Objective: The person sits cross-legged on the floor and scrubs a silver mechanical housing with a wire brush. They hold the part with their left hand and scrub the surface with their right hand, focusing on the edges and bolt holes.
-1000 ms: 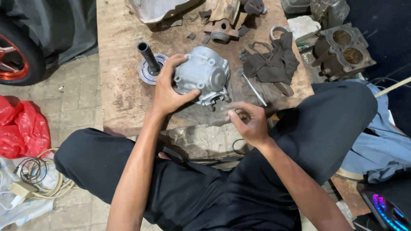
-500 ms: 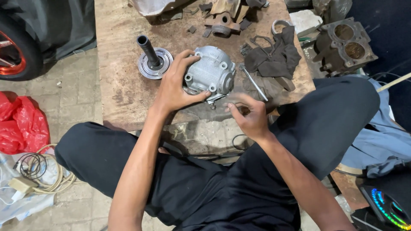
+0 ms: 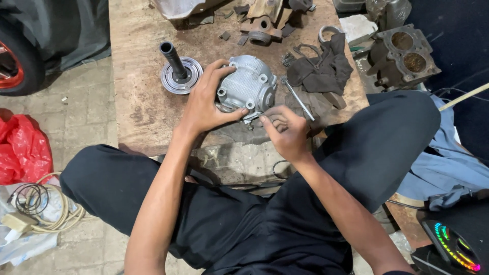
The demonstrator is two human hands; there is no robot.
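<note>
Worktop: worn wooden worktop (image 3: 137,102) on paved floor (stained).
Left hand (image 3: 204,104): clamped on grey engine casing (image 3: 249,84).
Right hand (image 3: 285,132): fingers pinched together at casing's near edge.
Around: flanged shaft (image 3: 178,71) left, dark rag (image 3: 323,69) right.

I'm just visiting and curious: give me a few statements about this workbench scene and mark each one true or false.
1. The left hand holds the silver engine part. True.
2. The right hand rests on the red bag. False: its fingers are at the part's lower edge.
3. A dark rag lies right of the part. True.
4. The round flanged shaft lies on the floor. False: it stands on the wooden board.
</note>
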